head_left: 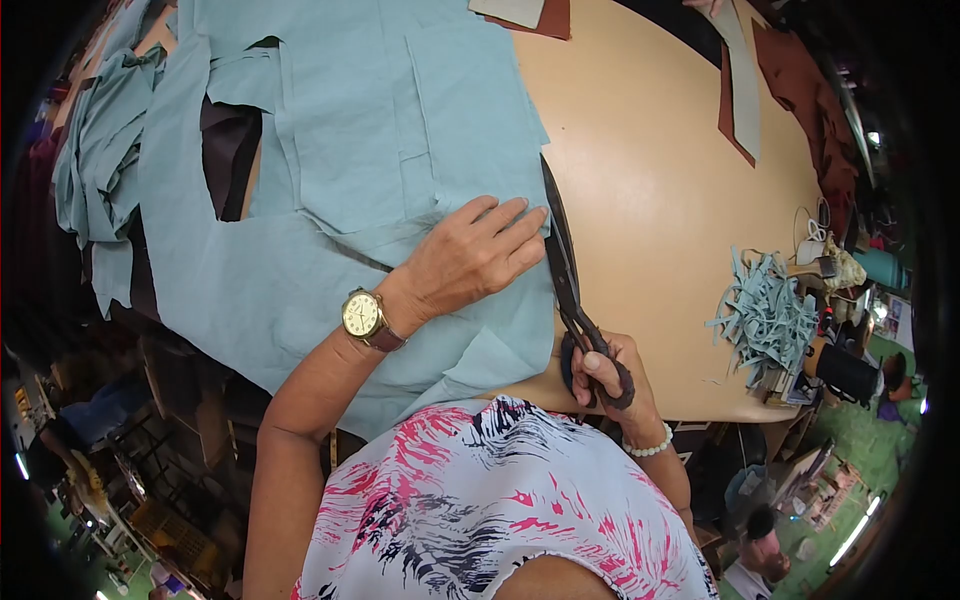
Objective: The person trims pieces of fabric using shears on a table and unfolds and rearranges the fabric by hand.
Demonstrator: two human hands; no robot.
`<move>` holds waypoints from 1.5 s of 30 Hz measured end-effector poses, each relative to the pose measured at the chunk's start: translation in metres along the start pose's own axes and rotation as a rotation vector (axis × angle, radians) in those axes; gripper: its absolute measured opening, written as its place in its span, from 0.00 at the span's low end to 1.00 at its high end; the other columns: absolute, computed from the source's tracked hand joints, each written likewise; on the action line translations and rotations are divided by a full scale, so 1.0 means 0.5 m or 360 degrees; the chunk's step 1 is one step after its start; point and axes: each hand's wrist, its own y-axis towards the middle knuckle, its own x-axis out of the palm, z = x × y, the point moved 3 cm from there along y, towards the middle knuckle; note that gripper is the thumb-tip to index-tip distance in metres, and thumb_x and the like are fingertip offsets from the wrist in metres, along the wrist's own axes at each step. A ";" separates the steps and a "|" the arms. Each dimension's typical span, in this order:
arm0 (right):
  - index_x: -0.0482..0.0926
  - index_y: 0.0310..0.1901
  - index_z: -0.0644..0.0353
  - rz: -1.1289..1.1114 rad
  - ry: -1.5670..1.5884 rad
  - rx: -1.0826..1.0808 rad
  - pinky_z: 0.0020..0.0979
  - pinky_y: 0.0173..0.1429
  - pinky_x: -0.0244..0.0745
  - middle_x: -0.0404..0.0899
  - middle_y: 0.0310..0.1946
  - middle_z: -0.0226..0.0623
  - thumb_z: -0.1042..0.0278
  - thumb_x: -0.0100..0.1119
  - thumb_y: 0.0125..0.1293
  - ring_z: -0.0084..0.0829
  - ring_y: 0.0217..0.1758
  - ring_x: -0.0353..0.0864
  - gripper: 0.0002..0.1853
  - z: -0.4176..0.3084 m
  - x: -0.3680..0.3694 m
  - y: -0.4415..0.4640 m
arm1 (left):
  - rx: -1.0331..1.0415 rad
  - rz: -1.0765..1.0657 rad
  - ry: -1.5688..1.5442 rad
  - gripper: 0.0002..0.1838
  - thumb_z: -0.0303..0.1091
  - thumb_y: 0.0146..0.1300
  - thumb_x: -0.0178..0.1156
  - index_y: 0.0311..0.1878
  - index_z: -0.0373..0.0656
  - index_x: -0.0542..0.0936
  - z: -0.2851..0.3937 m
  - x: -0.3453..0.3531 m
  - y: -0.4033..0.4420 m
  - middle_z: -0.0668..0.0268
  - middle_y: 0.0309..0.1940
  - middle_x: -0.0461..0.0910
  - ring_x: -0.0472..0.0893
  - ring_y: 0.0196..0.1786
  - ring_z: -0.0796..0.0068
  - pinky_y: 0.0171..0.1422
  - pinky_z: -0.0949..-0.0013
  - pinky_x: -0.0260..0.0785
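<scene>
Light teal fabric (pixel 350 130) lies over the left and middle of the table in overlapping pieces. My left hand (pixel 478 252), with a watch on its wrist, rests palm down on it. Its fingers are slightly bent and a little apart, reaching the fabric's right edge; the thumb is hidden. My right hand (pixel 625 372) grips the wrapped handles of large dark scissors (pixel 563 260). The blades point away from me along that same edge, close beside my left fingertips. Whether fabric sits between the blades, I cannot tell.
A heap of teal fabric strips (pixel 768 310) lies at the table's right, near a brush (pixel 815 268). Brown fabric (pixel 800 80) and a pale strip (pixel 742 95) are at the far right. Another person's hand (pixel 708 5) shows at the top. The wooden table (pixel 650 180) has a curved front edge.
</scene>
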 end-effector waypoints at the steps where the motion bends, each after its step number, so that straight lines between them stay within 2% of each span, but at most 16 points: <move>1: 0.70 0.24 0.63 0.0006 0.0007 0.0007 0.17 0.16 0.60 0.68 0.13 0.28 0.59 0.59 0.56 0.15 0.13 0.67 0.15 0.000 0.000 0.000 | -0.0001 0.0001 -0.0002 0.04 0.30 0.51 0.53 0.29 0.42 0.70 0.000 0.000 0.000 0.60 0.42 0.76 0.75 0.45 0.67 0.45 0.67 0.69; 5: 0.71 0.25 0.64 0.0018 0.0023 0.0046 0.16 0.15 0.59 0.68 0.14 0.27 0.61 0.59 0.57 0.15 0.12 0.67 0.14 0.005 -0.001 -0.002 | -0.0040 -0.0058 -0.0053 0.05 0.27 0.51 0.58 0.30 0.42 0.72 0.000 -0.003 0.001 0.62 0.44 0.78 0.77 0.45 0.67 0.45 0.66 0.70; 8: 0.71 0.26 0.64 0.0026 0.0021 0.0064 0.16 0.15 0.59 0.68 0.14 0.26 0.63 0.60 0.57 0.15 0.12 0.67 0.13 0.007 -0.002 -0.003 | -0.0003 0.0015 -0.0017 0.04 0.30 0.51 0.53 0.29 0.42 0.70 -0.001 0.004 -0.002 0.60 0.42 0.76 0.75 0.45 0.67 0.45 0.68 0.69; 14: 0.71 0.26 0.64 0.0038 0.0007 0.0069 0.16 0.15 0.59 0.67 0.14 0.25 0.65 0.62 0.56 0.15 0.12 0.67 0.12 0.005 -0.002 -0.003 | -0.0004 0.0011 -0.0046 0.04 0.30 0.51 0.53 0.29 0.42 0.70 -0.002 0.005 -0.003 0.60 0.42 0.76 0.75 0.45 0.68 0.44 0.68 0.69; 17: 0.71 0.25 0.64 0.0047 0.0003 0.0083 0.16 0.15 0.59 0.67 0.14 0.25 0.65 0.62 0.56 0.15 0.12 0.67 0.12 0.006 -0.003 -0.004 | -0.0041 -0.0034 -0.0086 0.05 0.27 0.51 0.58 0.30 0.42 0.72 -0.002 0.000 -0.001 0.62 0.43 0.78 0.78 0.45 0.67 0.45 0.67 0.71; 25: 0.71 0.24 0.63 0.0074 -0.0122 0.0194 0.16 0.15 0.59 0.68 0.13 0.27 0.67 0.62 0.56 0.15 0.12 0.68 0.12 0.005 -0.006 -0.006 | -0.0047 -0.0055 -0.0103 0.05 0.27 0.51 0.58 0.30 0.42 0.72 -0.002 -0.001 -0.003 0.62 0.43 0.78 0.78 0.46 0.67 0.45 0.67 0.71; 28: 0.70 0.23 0.63 0.0083 -0.0222 0.0207 0.17 0.15 0.59 0.69 0.13 0.28 0.64 0.62 0.56 0.16 0.12 0.68 0.13 0.002 -0.004 -0.006 | -0.0046 -0.0056 -0.0112 0.05 0.27 0.51 0.58 0.30 0.41 0.72 -0.002 -0.002 -0.003 0.62 0.43 0.78 0.78 0.46 0.67 0.45 0.66 0.71; 31: 0.70 0.23 0.63 -0.0010 0.0007 -0.0005 0.18 0.16 0.60 0.69 0.13 0.29 0.60 0.62 0.55 0.17 0.12 0.68 0.16 0.017 -0.002 -0.006 | -0.0017 0.0001 -0.0079 0.04 0.29 0.50 0.55 0.30 0.41 0.71 0.000 0.000 -0.005 0.61 0.43 0.77 0.76 0.46 0.68 0.44 0.68 0.69; 34: 0.70 0.24 0.63 -0.0034 -0.0028 -0.0025 0.18 0.17 0.61 0.69 0.13 0.30 0.56 0.61 0.54 0.18 0.13 0.68 0.17 0.010 -0.001 0.000 | -0.0009 0.0011 -0.0076 0.05 0.30 0.50 0.53 0.30 0.41 0.70 0.005 -0.004 -0.006 0.60 0.43 0.76 0.75 0.46 0.68 0.45 0.68 0.69; 38: 0.71 0.27 0.64 0.0023 -0.0030 -0.0016 0.18 0.18 0.61 0.69 0.13 0.30 0.55 0.59 0.55 0.18 0.13 0.68 0.17 0.002 0.009 0.013 | -0.0070 -0.0010 -0.0141 0.04 0.27 0.51 0.57 0.29 0.41 0.71 0.020 -0.018 -0.007 0.61 0.44 0.77 0.77 0.47 0.67 0.45 0.66 0.71; 45: 0.71 0.28 0.64 0.0014 -0.0020 -0.0067 0.18 0.19 0.60 0.69 0.14 0.30 0.55 0.58 0.56 0.18 0.14 0.67 0.17 0.001 0.017 0.020 | -0.0081 -0.0010 -0.0182 0.04 0.27 0.51 0.57 0.29 0.41 0.71 0.033 -0.020 -0.013 0.61 0.46 0.77 0.77 0.47 0.67 0.45 0.67 0.70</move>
